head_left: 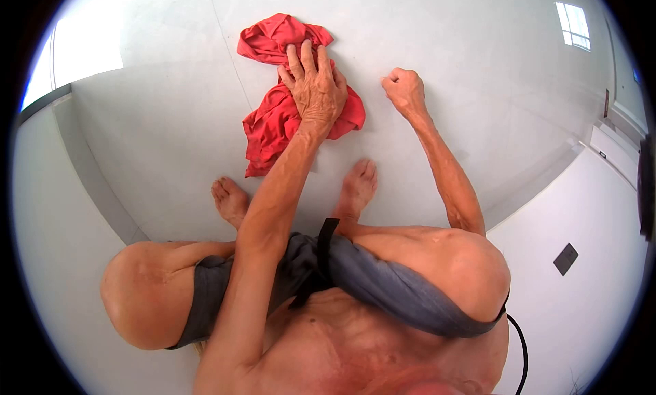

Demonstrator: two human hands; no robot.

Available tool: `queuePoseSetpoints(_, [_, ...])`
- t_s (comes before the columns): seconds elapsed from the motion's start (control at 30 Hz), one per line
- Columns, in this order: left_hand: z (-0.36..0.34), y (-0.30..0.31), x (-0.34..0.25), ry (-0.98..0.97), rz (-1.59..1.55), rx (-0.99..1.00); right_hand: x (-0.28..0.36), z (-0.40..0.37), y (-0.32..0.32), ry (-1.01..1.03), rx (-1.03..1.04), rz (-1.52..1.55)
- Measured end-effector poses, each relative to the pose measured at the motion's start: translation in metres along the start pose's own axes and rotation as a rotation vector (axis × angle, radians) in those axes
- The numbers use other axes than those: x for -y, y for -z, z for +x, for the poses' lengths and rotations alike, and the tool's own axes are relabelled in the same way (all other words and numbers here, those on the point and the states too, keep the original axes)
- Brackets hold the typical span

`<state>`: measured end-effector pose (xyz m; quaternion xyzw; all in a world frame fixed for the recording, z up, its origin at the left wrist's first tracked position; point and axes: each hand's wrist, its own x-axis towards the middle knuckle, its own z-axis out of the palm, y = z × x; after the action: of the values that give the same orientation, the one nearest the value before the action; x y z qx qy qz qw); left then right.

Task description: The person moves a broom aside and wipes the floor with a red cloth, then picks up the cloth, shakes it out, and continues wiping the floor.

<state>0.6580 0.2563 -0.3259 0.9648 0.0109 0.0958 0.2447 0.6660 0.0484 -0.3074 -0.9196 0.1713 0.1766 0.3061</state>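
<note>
A crumpled red cloth [270,132], a garment by its folds, lies bunched on the pale floor in front of my feet. My left hand [316,87] presses palm down on its middle, fingers spread and pointing away from me. Part of the cloth is hidden under the palm and forearm. To the right, apart from the cloth, my right hand [404,91] is closed in a fist close over the floor, with nothing showing in it.
My bare feet [229,202] stand between the cloth and my bent knees [461,268]. A glossy pale floor [478,60] stretches ahead, with a thin joint line at left. White walls rise on both sides; a dark switch plate [566,259] is at right.
</note>
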Motion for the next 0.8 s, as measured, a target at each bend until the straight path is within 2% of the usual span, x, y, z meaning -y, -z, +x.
queuePoseSetpoints(0.8, [-0.001,-0.003,0.001,-0.01,-0.004,-0.008,-0.005,0.001,-0.007,0.032,-0.028,-0.018])
